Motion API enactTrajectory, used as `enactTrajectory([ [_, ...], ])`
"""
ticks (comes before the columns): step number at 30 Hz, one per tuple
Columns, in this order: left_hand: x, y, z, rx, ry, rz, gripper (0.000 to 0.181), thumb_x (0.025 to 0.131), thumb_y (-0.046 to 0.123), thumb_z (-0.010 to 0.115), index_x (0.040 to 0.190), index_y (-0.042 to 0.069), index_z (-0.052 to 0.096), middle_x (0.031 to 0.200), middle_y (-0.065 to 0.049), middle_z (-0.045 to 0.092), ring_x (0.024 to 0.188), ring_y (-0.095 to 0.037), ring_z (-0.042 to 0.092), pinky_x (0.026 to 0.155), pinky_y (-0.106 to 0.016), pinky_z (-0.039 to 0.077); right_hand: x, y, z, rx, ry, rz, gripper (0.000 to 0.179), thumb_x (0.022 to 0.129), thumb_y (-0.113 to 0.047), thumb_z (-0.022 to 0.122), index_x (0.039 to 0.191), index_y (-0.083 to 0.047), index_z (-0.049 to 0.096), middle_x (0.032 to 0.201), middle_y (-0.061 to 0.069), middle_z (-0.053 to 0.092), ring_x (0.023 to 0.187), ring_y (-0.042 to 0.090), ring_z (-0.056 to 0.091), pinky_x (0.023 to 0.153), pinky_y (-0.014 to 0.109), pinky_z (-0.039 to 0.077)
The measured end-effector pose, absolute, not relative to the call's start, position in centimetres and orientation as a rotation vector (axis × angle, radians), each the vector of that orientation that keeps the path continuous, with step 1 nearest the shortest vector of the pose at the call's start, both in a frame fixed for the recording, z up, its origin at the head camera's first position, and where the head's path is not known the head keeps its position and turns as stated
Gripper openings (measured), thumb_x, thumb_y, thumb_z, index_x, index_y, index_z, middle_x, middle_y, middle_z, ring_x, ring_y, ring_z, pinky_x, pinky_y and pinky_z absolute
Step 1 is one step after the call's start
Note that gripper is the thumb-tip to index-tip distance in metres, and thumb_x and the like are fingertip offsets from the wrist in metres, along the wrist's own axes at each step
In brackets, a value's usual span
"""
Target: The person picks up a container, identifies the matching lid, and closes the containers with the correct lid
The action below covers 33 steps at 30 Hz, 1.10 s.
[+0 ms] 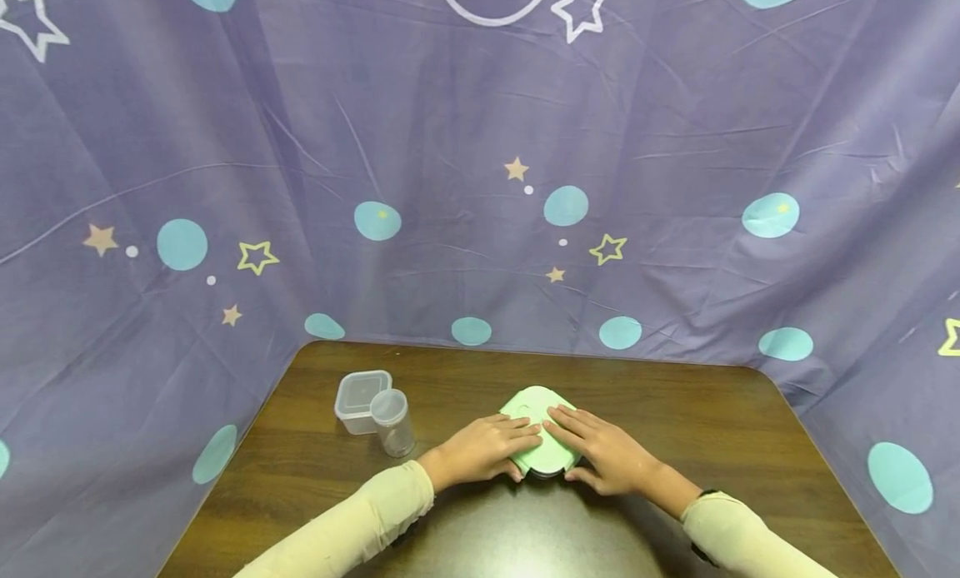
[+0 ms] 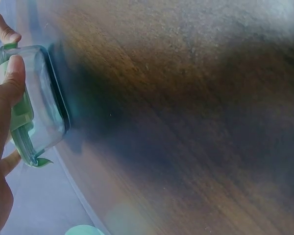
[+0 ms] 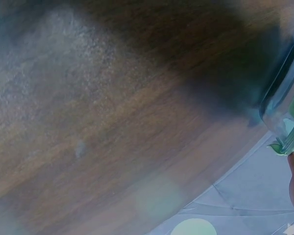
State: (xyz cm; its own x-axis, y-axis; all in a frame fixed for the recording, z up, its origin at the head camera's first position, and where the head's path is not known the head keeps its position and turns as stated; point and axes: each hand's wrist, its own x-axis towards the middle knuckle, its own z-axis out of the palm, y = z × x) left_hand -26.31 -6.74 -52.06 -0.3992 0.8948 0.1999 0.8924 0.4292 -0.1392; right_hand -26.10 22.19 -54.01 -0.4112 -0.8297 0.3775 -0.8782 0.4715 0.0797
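A clear glass food container (image 2: 45,100) with a light green lid (image 1: 536,405) stands on the brown wooden table, between both hands. My left hand (image 1: 480,450) lies over the lid's left side with fairly straight fingers, its thumb (image 2: 14,73) against the near side. From the right, my right hand (image 1: 611,455) rests its extended fingers on the lid, thumb down at the near corner. A green side clip (image 3: 278,148) sticks outward in the right wrist view. Most of the right hand lies outside that view.
Left of the hands stand a square translucent plastic box (image 1: 360,395) and a round clear plastic jar (image 1: 396,432), close together. The wooden table (image 1: 675,411) has rounded back corners. Purple cloth (image 1: 465,278) with stars and blue dots surrounds it at the back and sides.
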Motion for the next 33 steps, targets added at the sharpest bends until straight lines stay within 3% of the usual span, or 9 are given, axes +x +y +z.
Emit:
enactTrajectory([
  [33,-26.65,-6.92,-52.85,-1.559,-2.402,0.002,0.069,0.089,0.051,0.067,0.146,0.015,0.055,0.149,-0.001,0.057,0.138,-0.019,0.056,0.109,-0.039,0.051,-25.89,22.13,-54.39,1.402,-2.393,0.204,0.087,0.083,-0.043,0.08,0.152,-0.002,0.045,0.158,0.02,0.044,0.142,0.038,0.048,0.111,0.052,0.046],
])
